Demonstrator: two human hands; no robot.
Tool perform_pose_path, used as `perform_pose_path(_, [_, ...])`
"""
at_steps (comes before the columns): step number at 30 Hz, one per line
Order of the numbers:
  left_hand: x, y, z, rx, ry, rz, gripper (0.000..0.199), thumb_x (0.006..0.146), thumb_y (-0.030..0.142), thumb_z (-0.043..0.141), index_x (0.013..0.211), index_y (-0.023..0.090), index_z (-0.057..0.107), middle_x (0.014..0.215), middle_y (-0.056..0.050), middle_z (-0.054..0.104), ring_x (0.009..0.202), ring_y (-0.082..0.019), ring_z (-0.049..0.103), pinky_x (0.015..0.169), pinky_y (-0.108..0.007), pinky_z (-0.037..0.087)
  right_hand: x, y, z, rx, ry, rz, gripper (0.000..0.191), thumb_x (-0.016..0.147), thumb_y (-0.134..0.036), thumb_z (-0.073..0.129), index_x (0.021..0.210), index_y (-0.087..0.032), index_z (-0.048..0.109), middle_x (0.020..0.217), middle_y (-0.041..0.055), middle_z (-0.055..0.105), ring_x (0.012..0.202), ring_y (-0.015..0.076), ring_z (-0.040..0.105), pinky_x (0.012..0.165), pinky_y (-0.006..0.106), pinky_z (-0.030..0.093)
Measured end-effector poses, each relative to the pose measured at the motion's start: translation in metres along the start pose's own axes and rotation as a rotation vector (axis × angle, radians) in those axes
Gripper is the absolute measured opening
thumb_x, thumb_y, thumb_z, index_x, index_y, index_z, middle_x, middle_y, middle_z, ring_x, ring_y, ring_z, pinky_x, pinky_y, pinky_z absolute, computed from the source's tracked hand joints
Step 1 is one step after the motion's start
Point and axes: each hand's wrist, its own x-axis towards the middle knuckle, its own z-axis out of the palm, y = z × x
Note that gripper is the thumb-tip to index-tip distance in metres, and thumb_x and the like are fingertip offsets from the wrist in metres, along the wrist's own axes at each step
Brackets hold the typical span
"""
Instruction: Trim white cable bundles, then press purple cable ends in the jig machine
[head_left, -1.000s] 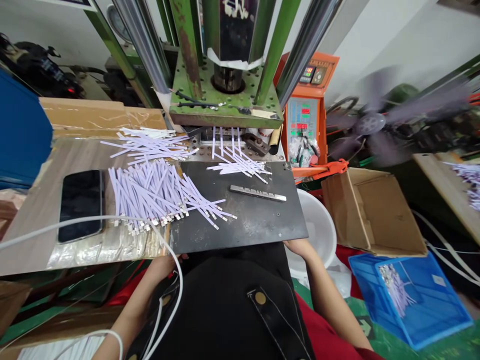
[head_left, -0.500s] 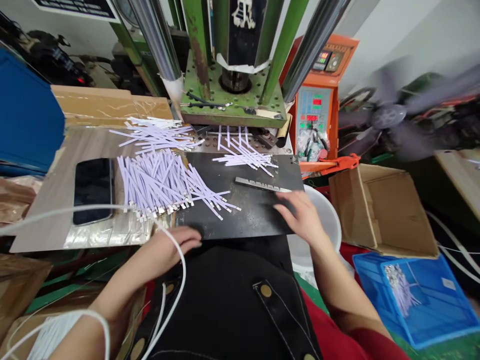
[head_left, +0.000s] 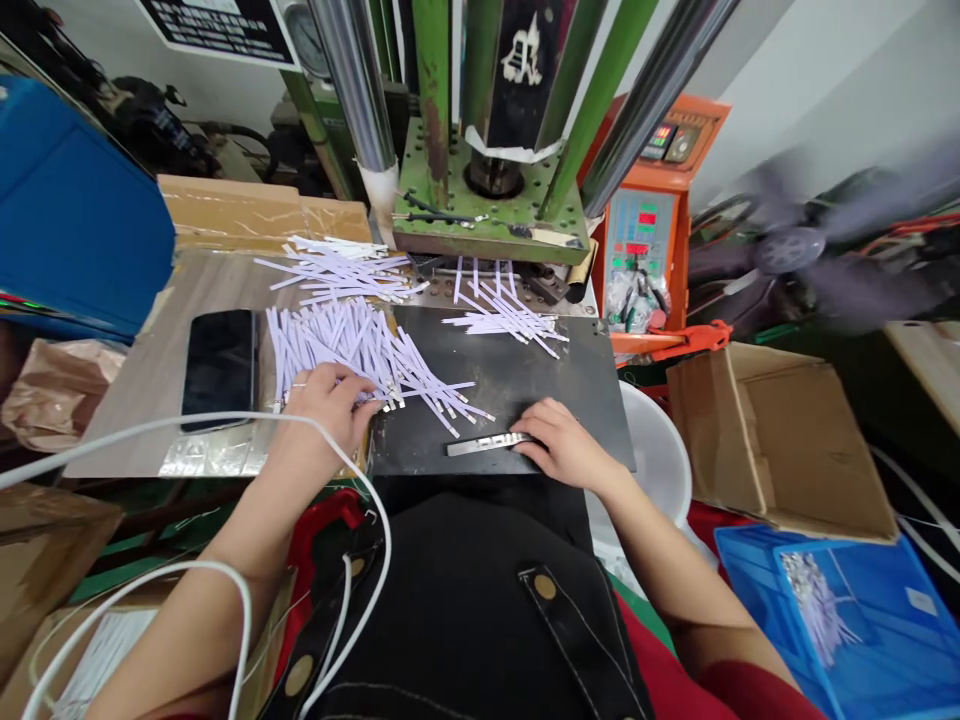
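Note:
My right hand [head_left: 559,442] grips one end of a slim grey metal bar with notches [head_left: 480,444], which lies near the front edge of the black plate [head_left: 585,380]. On the left, my left hand [head_left: 327,402] is at the front of a heap of lavender strips with metal ends [head_left: 337,335], its thumb and fingers closed at the strip ends. Whether it pinches one strip or several is hidden. A smaller bunch of lavender strips [head_left: 510,318] lies at the back of the plate, below the green press [head_left: 487,220].
A phone [head_left: 219,365] lies left of the heap. A white cable [head_left: 330,440] crosses in front of my left forearm. To the right are a white bucket [head_left: 660,450], a cardboard box [head_left: 810,430], a blue crate [head_left: 892,640] with strips and a spinning fan [head_left: 787,250].
My right hand has taken hold of the notched bar and drawn it toward me and to the left. My left hand has moved up from the table's front edge onto the strip heap.

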Motion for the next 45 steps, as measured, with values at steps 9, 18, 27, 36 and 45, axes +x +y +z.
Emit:
perform_pose_path(9, [0.045, 0.012, 0.000, 0.173, -0.312, 0.164, 0.018, 0.087, 0.017, 0.060, 0.091, 0.014, 0.077, 0.107, -0.017, 0.060, 0.099, -0.034, 0.056, 0.089, -0.048, 0.049, 0.097, -0.034, 0.010, -0.196, -0.343, 0.267, 0.031, 0.092, -0.009, 0.057, 0.123, -0.012, 0.057, 0.106, 0.0129, 0.068, 0.097, 0.0241, 0.065, 0.084, 0.035, 0.051])
perform_pose_path(18, [0.052, 0.024, 0.000, -0.062, -0.241, 0.276, 0.031, 0.101, 0.025, 0.043, 0.109, 0.021, 0.073, 0.105, -0.008, 0.073, 0.095, -0.023, 0.069, 0.088, -0.035, 0.055, 0.016, -0.002, -0.064, -0.244, -0.089, 0.411, 0.014, 0.086, -0.011, 0.058, 0.076, -0.018, 0.065, 0.078, 0.0067, 0.062, 0.070, 0.0185, 0.061, 0.065, 0.029, 0.046])
perform_pose_path(27, [0.021, 0.084, 0.037, -0.824, 0.008, 0.086, 0.028, 0.095, 0.029, 0.062, 0.119, 0.019, 0.073, 0.129, -0.011, 0.063, 0.092, -0.017, 0.070, 0.090, -0.035, 0.061, 0.001, -0.014, 0.005, 0.339, 0.230, 0.237, 0.012, 0.096, -0.024, 0.059, 0.086, -0.021, 0.065, 0.092, 0.0054, 0.075, 0.091, 0.0176, 0.072, 0.085, 0.031, 0.056])
perform_pose_path(36, [0.002, 0.110, 0.058, -0.937, -0.071, 0.133, 0.013, 0.093, 0.022, 0.066, 0.086, 0.020, 0.077, 0.091, -0.005, 0.077, 0.086, -0.017, 0.074, 0.083, -0.027, 0.061, 0.000, -0.018, 0.000, -0.036, 0.031, -0.030, 0.024, 0.101, -0.015, 0.041, 0.096, -0.017, 0.064, 0.098, 0.0123, 0.071, 0.097, 0.0224, 0.068, 0.087, 0.036, 0.056])
perform_pose_path(45, [0.002, 0.113, 0.051, -0.417, -0.136, 0.361, 0.020, 0.099, 0.018, 0.044, 0.092, 0.021, 0.063, 0.087, -0.001, 0.072, 0.075, -0.014, 0.070, 0.070, -0.024, 0.052, -0.008, 0.007, 0.013, -0.130, 0.146, 0.047, 0.018, 0.099, -0.028, 0.056, 0.102, -0.017, 0.070, 0.095, 0.0114, 0.070, 0.094, 0.0246, 0.060, 0.083, 0.041, 0.050])
